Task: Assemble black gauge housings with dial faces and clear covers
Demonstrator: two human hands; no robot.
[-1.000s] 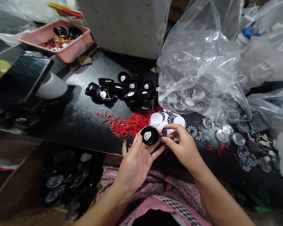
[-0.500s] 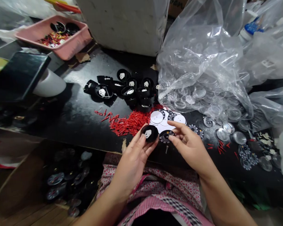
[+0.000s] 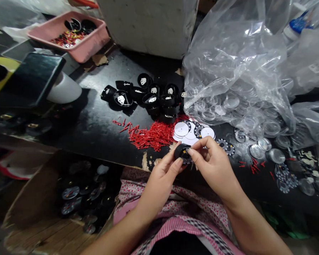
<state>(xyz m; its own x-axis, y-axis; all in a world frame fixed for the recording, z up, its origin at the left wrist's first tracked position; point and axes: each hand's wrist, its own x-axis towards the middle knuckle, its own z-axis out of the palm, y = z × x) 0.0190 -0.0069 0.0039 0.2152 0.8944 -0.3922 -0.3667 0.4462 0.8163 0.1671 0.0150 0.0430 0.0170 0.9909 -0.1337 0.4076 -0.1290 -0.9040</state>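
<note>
My left hand [image 3: 161,175] is closed around a black round gauge housing [image 3: 178,150], its thumb at the lower rim. My right hand [image 3: 214,161] pinches a black gauge dial [image 3: 185,158] with pale markings between thumb and fingers. The dial lies against the housing's open face; whether it is fully seated I cannot tell. Just beyond my hands are a heap of red pointers [image 3: 151,137] and overlapping dials, several with their white backs [image 3: 182,129] up. Farther back stands a cluster of black housings [image 3: 150,100] with white metal pieces inside.
A clear plastic bag [image 3: 236,67] of round transparent covers [image 3: 251,124] fills the back right. At back left are a pink tray [image 3: 82,51] of small parts and a dark flat-screened device [image 3: 29,79]. Below the table edge, a cardboard box [image 3: 29,198] holds finished-looking gauges.
My right hand has lifted the dial from the table and brought it onto the housing. My left hand has turned the housing toward it. The whole view has shifted slightly.
</note>
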